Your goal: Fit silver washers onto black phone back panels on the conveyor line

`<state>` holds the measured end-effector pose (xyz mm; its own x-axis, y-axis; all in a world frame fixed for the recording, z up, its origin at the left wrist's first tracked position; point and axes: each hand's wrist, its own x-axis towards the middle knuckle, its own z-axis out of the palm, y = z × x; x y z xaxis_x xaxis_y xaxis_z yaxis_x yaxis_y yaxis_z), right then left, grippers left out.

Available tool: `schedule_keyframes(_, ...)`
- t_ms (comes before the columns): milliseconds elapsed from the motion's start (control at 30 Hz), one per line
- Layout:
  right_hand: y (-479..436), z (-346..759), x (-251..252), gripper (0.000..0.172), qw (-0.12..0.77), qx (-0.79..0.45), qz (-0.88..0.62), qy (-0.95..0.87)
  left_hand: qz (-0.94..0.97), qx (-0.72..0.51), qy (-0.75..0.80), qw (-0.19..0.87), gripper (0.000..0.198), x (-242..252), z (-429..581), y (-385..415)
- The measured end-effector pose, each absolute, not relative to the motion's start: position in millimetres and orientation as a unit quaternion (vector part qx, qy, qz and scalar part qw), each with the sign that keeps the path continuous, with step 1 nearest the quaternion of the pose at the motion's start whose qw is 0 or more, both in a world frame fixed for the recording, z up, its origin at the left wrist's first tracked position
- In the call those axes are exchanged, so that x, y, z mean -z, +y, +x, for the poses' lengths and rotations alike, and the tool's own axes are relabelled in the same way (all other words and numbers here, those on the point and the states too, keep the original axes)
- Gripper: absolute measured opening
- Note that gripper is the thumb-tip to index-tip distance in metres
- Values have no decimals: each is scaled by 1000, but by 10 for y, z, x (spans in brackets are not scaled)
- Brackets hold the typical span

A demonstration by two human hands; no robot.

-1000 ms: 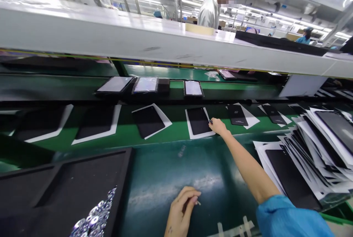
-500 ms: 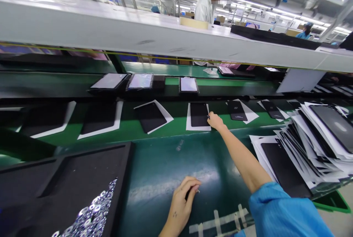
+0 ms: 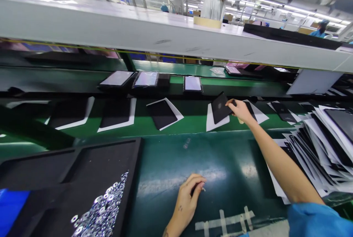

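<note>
The black panel point(image 3: 220, 110) is on the far green belt point(image 3: 193, 122), tilted over its white sheet point(image 3: 210, 122); whether its lower edge touches the sheet, I cannot tell. The right hand point(image 3: 240, 112) pinches it at the right edge, and by these fingers is also a small dark thing point(image 3: 234, 103), not clear to me. I judge that the step in hand is lifting the panel from the sheet. The next move calls for a firm edge pinch and some care for the neighbouring panel point(image 3: 250, 109) just to the right. The left hand point(image 3: 187, 198) is nearer, over the bench point(image 3: 162, 167), its fingertips closed around a small pale piece point(image 3: 203, 189). To the near left, a black tray point(image 3: 110, 156) holds metal rings point(image 3: 102, 209); to the right leans a stack of panels and sheets point(image 3: 317, 152).
</note>
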<state>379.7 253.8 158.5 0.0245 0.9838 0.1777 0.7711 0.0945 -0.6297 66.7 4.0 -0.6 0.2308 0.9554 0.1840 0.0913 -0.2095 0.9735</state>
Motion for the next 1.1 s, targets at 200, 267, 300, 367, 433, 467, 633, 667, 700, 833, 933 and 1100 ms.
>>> schedule_keyframes(200, 2056, 3688, -1614, 28, 417, -265, -601, -629, 633, -461, 408, 470, 29, -74, 679, 36)
schedule_keyframes(267, 1960, 3564, -1452, 31, 427, -302, -610, -595, 634, -461, 410, 467, 30, -79, 682, 27)
schedule_keyframes(300, 1920, 3521, -1362, 32, 430, -317, -614, -581, 634, -460, 411, 465, 31, -73, 683, 19)
schedule_keyframes(367, 1842, 3497, -1193, 34, 433, -330, -621, -564, 624, -463, 420, 469, 31, -47, 687, 0)
schedule_keyframes(433, 1762, 3556, -1080, 32, 427, -320, -628, -567, 595, -473, 435, 482, 30, -14, 699, -20)
schedule_keyframes(467, 1722, 3603, -1058, 31, 418, -306, -629, -579, 578, -481, 443, 489, 30, -1, 707, -27)
schedule_keyframes(633, 1526, 3702, -1373, 23, 346, -175, -622, -680, 562, -484, 451, 497, 27, -20, 752, -9)
schedule_keyframes(667, 1470, 3665, -1496, 20, 325, -140, -619, -701, 576, -475, 446, 493, 26, -40, 761, 16)
schedule_keyframes(700, 1401, 3615, -1623, 18, 301, -107, -615, -721, 599, -460, 440, 485, 27, -63, 775, 53)
schedule_keyframes(833, 1002, 3404, -1987, 13, 255, -49, -606, -752, 752, -306, 425, 401, 31, -174, 958, 396)
schedule_keyframes(933, 606, 3369, -2039, 16, 280, -45, -620, -732, 791, -201, 446, 366, 32, -259, 1240, 851)
schedule_keyframes(1100, -81, 3493, -2066, 14, 253, -42, -600, -758, 759, -208, 475, 394, 25, -341, 1672, 1628)
